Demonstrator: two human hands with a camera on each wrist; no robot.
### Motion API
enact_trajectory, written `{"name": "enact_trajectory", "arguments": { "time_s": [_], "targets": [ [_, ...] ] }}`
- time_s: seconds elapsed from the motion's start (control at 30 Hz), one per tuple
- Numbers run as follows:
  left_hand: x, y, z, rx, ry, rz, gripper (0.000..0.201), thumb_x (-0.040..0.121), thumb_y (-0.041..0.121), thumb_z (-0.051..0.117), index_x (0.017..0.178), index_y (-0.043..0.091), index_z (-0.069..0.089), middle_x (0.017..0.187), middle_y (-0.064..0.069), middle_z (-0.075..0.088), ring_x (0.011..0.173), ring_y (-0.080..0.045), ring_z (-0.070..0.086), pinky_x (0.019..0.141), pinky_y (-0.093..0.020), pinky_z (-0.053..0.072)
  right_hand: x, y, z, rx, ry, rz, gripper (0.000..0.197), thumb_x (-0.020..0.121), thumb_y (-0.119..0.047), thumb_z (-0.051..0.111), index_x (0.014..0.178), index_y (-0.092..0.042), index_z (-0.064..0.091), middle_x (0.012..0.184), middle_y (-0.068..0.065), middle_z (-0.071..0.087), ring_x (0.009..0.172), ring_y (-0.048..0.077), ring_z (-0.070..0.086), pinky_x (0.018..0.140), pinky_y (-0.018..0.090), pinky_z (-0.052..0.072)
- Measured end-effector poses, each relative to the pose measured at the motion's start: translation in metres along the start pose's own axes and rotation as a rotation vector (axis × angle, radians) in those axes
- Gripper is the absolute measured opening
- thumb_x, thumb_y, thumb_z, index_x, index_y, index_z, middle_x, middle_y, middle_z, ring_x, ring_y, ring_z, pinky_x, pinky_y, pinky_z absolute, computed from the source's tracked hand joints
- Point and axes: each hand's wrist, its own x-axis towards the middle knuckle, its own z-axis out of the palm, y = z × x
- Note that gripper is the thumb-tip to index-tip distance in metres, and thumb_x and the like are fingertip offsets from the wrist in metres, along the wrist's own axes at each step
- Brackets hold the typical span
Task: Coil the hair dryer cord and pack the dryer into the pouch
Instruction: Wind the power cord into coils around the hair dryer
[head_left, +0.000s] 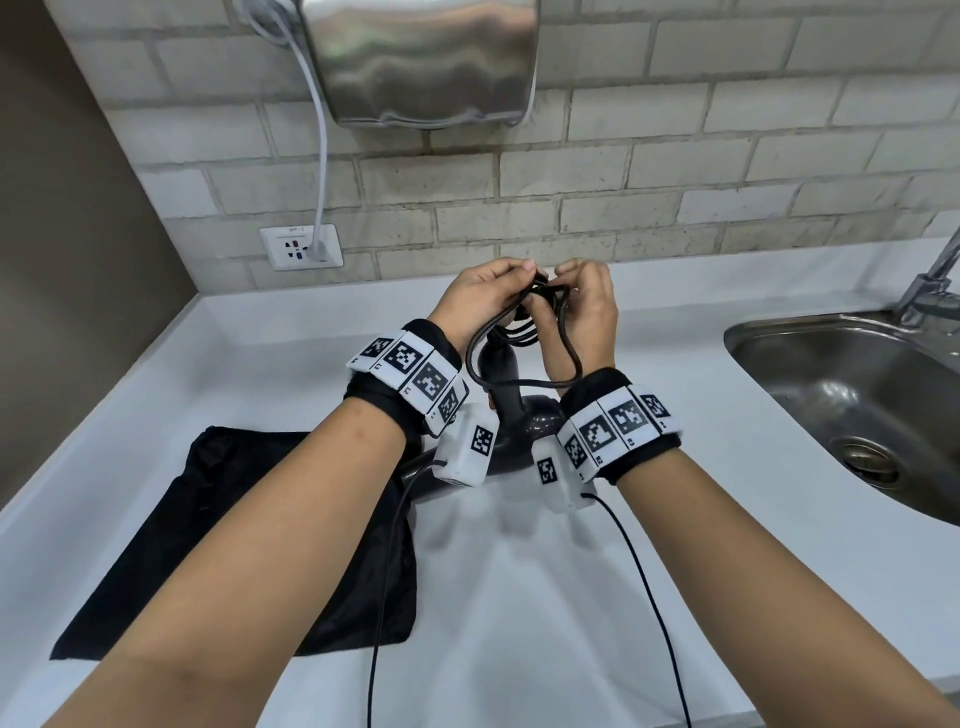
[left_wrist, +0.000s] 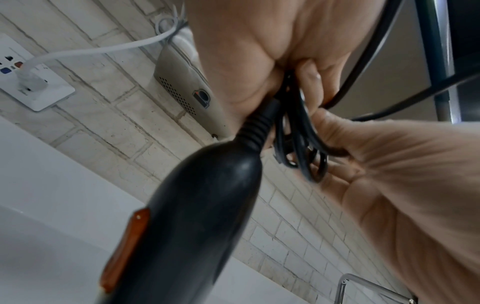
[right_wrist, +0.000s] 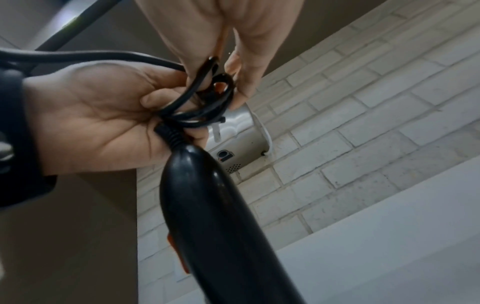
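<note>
Coiling step, near its end: my left hand (head_left: 480, 301) grips the bunched cord (right_wrist: 200, 107) just above the hair dryer (left_wrist: 197, 205), which hangs over the tabletop (head_left: 519, 597); my right hand (head_left: 584, 306) pinches a loose loop. Next, I judge, tuck that end, then reach for the pouch (head_left: 234, 519) lying flat at left.

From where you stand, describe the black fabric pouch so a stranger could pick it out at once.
Start at the long white countertop under the brick wall, with the steel sink at its right end. Look to the opposite, left side, below the white wall socket: the black fabric pouch lies flat there. Unlike the glossy, hard black hair dryer beside it, it is matte, limp and crumpled.
</note>
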Motion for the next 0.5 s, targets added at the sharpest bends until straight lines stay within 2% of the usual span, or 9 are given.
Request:
{"name": "enact_trajectory", "arguments": {
  "time_s": [0.03,0.1,0.17,0.2,0.23,0.33,0.4,0.47,0.5],
  "targets": [
    [0.000,-0.001,-0.001,0.009,0.001,-0.002,0.023,0.096,0.012,0.043,0.081,0.011,0.060,0.060,-0.005,0.042,0.031,0.000,0.030,0.034,-0.010,0.025,0.002,0.000,-0.002,-0.012,-0.015,0.010,0.020,0.073,0.007,0.063,0.085,-0.003,0.050,0.089,0.011,0.044,0.074,-0.017,0.047,0.066,-0.002,0.036],
    [0.000,-0.001,-0.001,0.025,-0.001,-0.009,0.023,0.096,0.014,0.043,0.081,0.012,0.060,0.063,-0.004,0.039,0.033,-0.001,0.029,0.035,-0.010,0.024,0.004,0.002,-0.003,-0.064,-0.068,0.031,0.019,0.074,0.005,0.063,0.084,-0.003,0.049,0.088,0.010,0.046,0.069,-0.006,0.047,0.062,0.001,0.036],
    [-0.003,0.002,0.002,0.034,-0.021,-0.002,0.023,0.096,0.011,0.042,0.081,0.011,0.059,0.052,-0.002,0.046,0.032,0.001,0.035,0.036,-0.009,0.027,0.006,0.006,-0.003,-0.105,-0.116,0.072,0.024,0.077,0.004,0.060,0.087,-0.011,0.044,0.089,0.006,0.048,0.065,0.001,0.043,0.058,0.007,0.036],
    [-0.005,0.002,0.002,0.037,-0.031,0.000,0.022,0.096,0.008,0.041,0.081,0.009,0.057,0.046,0.006,0.051,0.032,0.002,0.040,0.037,-0.006,0.030,0.005,0.009,-0.003,-0.105,-0.141,0.113,0.025,0.078,0.004,0.058,0.091,-0.012,0.043,0.091,0.003,0.049,0.065,0.004,0.044,0.057,0.008,0.036],
    [-0.006,0.003,0.003,0.040,-0.048,0.002,0.022,0.096,0.006,0.040,0.081,0.008,0.056,0.042,0.009,0.054,0.034,0.003,0.046,0.040,-0.004,0.034,0.005,0.011,-0.003,-0.088,-0.168,0.160,0.024,0.079,0.004,0.055,0.097,-0.010,0.045,0.093,0.002,0.051,0.066,0.006,0.047,0.058,0.006,0.037],
    [-0.004,-0.001,0.002,0.054,-0.083,0.012,0.019,0.094,0.006,0.044,0.083,0.008,0.060,0.066,0.004,0.064,0.056,0.002,0.058,0.059,-0.006,0.047,0.002,0.014,-0.002,-0.054,-0.279,0.199,0.032,0.079,-0.001,0.045,0.111,0.001,0.048,0.087,0.000,0.057,0.071,0.009,0.053,0.063,0.002,0.039],
    [-0.004,0.000,0.001,0.042,-0.060,-0.006,0.020,0.095,0.008,0.044,0.082,0.009,0.060,0.061,0.006,0.064,0.052,0.001,0.056,0.054,-0.007,0.045,0.002,0.014,-0.004,-0.034,-0.348,0.193,0.029,0.075,-0.012,0.041,0.102,-0.004,0.050,0.075,-0.007,0.054,0.066,0.003,0.050,0.060,0.003,0.038],
    [-0.004,0.002,0.000,0.016,-0.047,-0.018,0.024,0.096,0.012,0.042,0.077,0.008,0.057,0.049,0.007,0.055,0.043,-0.003,0.047,0.045,-0.011,0.036,0.002,0.012,-0.007,-0.004,-0.409,0.213,0.016,0.079,-0.019,0.047,0.093,-0.010,0.046,0.069,-0.010,0.048,0.063,0.005,0.047,0.058,0.006,0.038],
    [-0.005,0.003,-0.001,0.002,-0.050,-0.025,0.027,0.096,0.014,0.042,0.073,0.009,0.054,0.046,0.007,0.048,0.041,-0.005,0.040,0.042,-0.013,0.031,0.000,0.013,-0.011,-0.001,-0.450,0.192,0.018,0.081,-0.022,0.052,0.093,-0.009,0.046,0.069,-0.009,0.047,0.063,0.007,0.046,0.058,0.008,0.038]
  ]
}}
